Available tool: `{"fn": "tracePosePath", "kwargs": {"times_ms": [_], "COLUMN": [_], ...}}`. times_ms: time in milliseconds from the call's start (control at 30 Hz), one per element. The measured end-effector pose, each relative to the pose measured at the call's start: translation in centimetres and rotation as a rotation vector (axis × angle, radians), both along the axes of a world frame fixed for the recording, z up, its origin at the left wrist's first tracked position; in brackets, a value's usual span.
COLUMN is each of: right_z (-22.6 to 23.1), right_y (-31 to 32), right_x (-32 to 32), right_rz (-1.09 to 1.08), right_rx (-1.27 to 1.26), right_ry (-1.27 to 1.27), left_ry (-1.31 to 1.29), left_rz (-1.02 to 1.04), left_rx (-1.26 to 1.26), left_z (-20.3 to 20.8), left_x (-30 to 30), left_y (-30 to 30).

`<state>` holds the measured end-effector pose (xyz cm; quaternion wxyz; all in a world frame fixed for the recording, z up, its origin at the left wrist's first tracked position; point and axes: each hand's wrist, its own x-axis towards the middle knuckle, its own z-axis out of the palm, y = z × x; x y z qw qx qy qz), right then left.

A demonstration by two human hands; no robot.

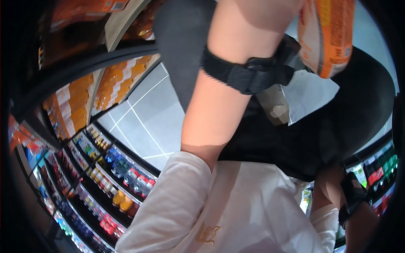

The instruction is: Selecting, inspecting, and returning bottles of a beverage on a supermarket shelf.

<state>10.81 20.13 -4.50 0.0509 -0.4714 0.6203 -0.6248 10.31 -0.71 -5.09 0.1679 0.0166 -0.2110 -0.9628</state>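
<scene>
My left forearm reaches up through the middle, a black strap with a small device round its wrist. The top edge cuts off my left hand, and its fingers are out of sight. Against that hand hangs an orange-and-white packet, off the floor, its lower end over my lap; the hand appears to hold it. At the lower right my right arm is bent, with a black wrist strap. Past that strap my right hand lies in deep shade, its fingers not distinguishable. No object shows in it.
To the left, shelves hold orange packets. Curved drink shelves with several bottles fill the lower left, and more shelved goods stand at the right. Grey floor tiles show beside my legs. A beige, box-like piece lies between them.
</scene>
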Motion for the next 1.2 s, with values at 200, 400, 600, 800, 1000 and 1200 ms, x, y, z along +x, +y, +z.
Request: {"fn": "tracePosePath", "kwargs": {"times_ms": [200,400,600,800,1000,1200], "right_z": [-0.3,-0.2,-0.2,0.0,0.0,0.2], "right_y": [-0.4,-0.7,-0.9,-1.1,-1.4,-1.6], "right_x": [-0.2,0.1,-0.1,0.3,0.3,-0.2], "right_rz": [-0.004,-0.004,0.006,0.021,0.038,0.039], "right_rx": [-0.004,0.021,0.025,0.012,-0.008,-0.017], "right_ry": [0.006,0.021,0.035,0.027,0.031,0.059], "left_ry": [0.013,0.038,0.061,0.069,0.073,0.103], "left_rz": [-0.013,-0.014,-0.004,0.009,0.013,0.003], "left_rx": [0.010,0.032,0.046,0.054,0.055,0.069], "left_z": [-0.1,-0.3,-0.2,0.1,0.3,0.2], "left_x": [-1.0,-1.2,-1.4,-1.5,-1.3,-2.1], "left_y": [0.0,-0.2,-0.4,-0.3,-0.6,-0.7]}}
